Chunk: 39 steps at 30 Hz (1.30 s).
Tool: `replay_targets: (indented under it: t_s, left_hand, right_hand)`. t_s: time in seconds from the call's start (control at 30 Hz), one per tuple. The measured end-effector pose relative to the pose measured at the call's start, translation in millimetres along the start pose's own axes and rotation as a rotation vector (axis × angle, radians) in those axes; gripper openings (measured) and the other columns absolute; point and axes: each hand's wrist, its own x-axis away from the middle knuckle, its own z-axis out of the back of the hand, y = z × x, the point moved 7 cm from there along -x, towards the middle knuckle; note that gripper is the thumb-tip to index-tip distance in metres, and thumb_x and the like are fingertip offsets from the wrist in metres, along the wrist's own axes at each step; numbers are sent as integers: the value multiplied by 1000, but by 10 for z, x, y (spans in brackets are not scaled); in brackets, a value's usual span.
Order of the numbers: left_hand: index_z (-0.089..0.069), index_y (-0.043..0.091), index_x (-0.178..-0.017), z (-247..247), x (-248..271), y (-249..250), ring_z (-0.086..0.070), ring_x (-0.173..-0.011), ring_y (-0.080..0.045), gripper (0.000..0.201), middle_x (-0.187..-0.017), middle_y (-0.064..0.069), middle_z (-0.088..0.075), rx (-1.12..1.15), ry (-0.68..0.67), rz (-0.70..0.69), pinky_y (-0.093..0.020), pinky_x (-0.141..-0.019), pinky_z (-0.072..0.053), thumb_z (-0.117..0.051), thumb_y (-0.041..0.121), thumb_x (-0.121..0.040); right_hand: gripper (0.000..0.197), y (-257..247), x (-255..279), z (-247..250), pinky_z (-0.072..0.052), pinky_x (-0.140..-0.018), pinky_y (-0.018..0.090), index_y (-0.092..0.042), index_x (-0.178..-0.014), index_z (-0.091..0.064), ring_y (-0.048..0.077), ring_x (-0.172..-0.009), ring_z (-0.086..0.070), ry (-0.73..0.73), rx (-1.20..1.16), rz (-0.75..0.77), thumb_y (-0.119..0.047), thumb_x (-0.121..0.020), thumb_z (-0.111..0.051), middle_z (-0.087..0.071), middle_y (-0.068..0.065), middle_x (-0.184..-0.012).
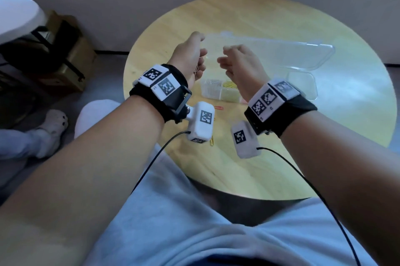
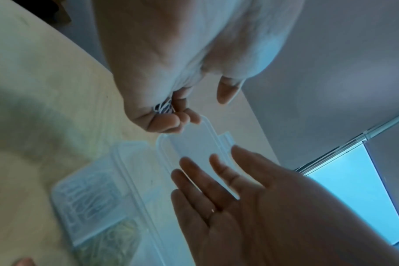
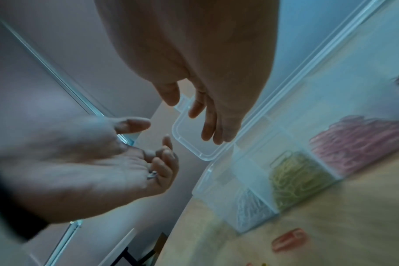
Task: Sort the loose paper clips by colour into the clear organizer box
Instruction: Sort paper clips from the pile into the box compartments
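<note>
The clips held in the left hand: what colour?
Silver clips, curled in the left hand; left wrist view shows them best.

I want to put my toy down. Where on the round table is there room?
Bare wood lies to the right of the organizer box, out to the round table edge, and along the near edge by the person's lap. It is crowded in front of the box, where a red clip and a yellow clip lie under the wrists.
</note>
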Motion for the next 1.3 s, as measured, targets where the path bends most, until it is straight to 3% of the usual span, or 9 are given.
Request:
replay_targets:
  t_s: [0.2, 0.33, 0.47, 0.53, 0.6, 0.7, 0.8, 1.03, 1.3]
  left_hand:
    - [-57, 8, -87, -162, -79, -16, -43, -55, -14, 40, -67, 0, -44, 103, -4, -26, -23, -53, -38, -48, 46, -93]
    - [-56, 5, -124, -323, -96, -102, -54, -81, -18, 61, -97, -7, -57, 52, -164, -1, -27, -79, -44, -42, 56, -94]
    - [-55, 19, -124, -300, 23, -18, -51, -112, -15, 54, -121, -1, -56, -239, -216, -176, -33, -101, -35, -44, 60, -90]
    - [-62, 16, -114, -217, 179, 83, -57, -100, -9, 37, -104, 6, -62, -374, -155, -363, -31, -93, -47, -53, 44, -91]
    - [-67, 13, -92, -154, 333, 84, -60, -73, -10, 15, -78, 7, -63, -465, -168, -463, -29, -71, -52, -58, 26, -89]
    - [-67, 7, -78, -69, 359, -157, -62, -57, -13, 17, -69, 1, -69, -696, -251, -373, -26, -57, -49, -59, 20, -86]
    - [-71, 10, -77, 34, 240, -371, -61, -55, -5, 17, -71, 3, -71, -943, -263, -314, -20, -53, -43, -60, 20, -86]
    - [-64, 22, -94, 32, -7, -654, -61, -92, -17, 10, -95, 2, -66, -1180, -252, -286, -27, -77, -46, -64, 13, -88]
    - [-72, 18, -96, -84, -35, -666, -65, -93, -21, 19, -98, -3, -70, -1239, -251, -330, -31, -83, -52, -64, 5, -85]
  right_hand:
    - [15, 30, 501, 385, -52, -81, 33, -15, -84, -56, 22, -83, -66, 34, -165, 48, -17, -98, -49, -70, 9, -84]
    - [22, 88, 769, 419, -55, -71, 35, -8, -79, -58, 22, -66, -63, -15, -131, 76, -10, -98, -49, -65, 7, -68]
    - [20, 157, 915, 535, -52, -59, 32, -2, -79, -60, 21, -54, -59, -13, 30, 142, -8, -96, -53, -63, 5, -60]
    - [17, 270, 909, 638, -52, -60, 32, -2, -79, -63, 19, -56, -60, -8, 181, 118, -8, -94, -57, -65, 5, -63]
    - [12, 429, 898, 689, -53, -65, 32, -7, -79, -67, 14, -60, -62, -61, 419, 56, -10, -90, -63, -68, 3, -68]
    - [6, 625, 927, 692, -49, -66, 22, -17, -86, -72, 3, -65, -63, -180, 754, -12, -18, -82, -74, -68, -8, -76]
    - [18, 696, 954, 647, -46, -68, 24, -23, -93, -71, 10, -74, -62, -248, 882, -48, -18, -77, -78, -66, -11, -80]
    - [20, 665, 870, 496, -49, -67, 26, -15, -94, -73, 18, -70, -58, -228, 1152, 76, -5, -82, -59, -63, -3, -73]
    - [10, 718, 873, 371, -52, -69, 29, -24, -82, -63, 22, -80, -62, -296, 1251, 8, -18, -76, -69, -68, 2, -86]
